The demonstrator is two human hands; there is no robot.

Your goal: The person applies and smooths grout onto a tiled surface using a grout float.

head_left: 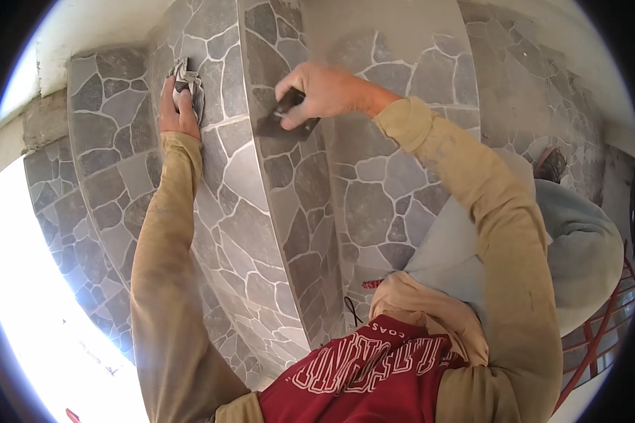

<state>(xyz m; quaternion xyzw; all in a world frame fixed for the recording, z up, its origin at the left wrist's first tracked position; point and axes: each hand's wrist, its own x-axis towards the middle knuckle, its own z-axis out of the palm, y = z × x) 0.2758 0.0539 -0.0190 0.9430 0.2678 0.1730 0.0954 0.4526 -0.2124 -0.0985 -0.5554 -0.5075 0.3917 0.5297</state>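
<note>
My left hand [179, 116] presses a crumpled grey and white rag [196, 92] against the stone-patterned step surface [222, 158], with its fingers closed over the cloth. To the right of it, my right hand [326, 92] grips a dark, flat-bladed trowel [279, 127] by its handle. The blade lies at the stone-patterned side face [261, 67], just beside the pale straight edge [252, 151]. My fingers and palm cover most of the handle. Grey irregular stones with whitish joints surround both hands.
A smooth tan patch [381, 21] covers part of the stonework at the top. My bent leg [444, 233] and a shoe [550, 163] are at the right. Red metal bars [600, 324] stand at lower right, and a thin black cord [351, 310] lies near my waist.
</note>
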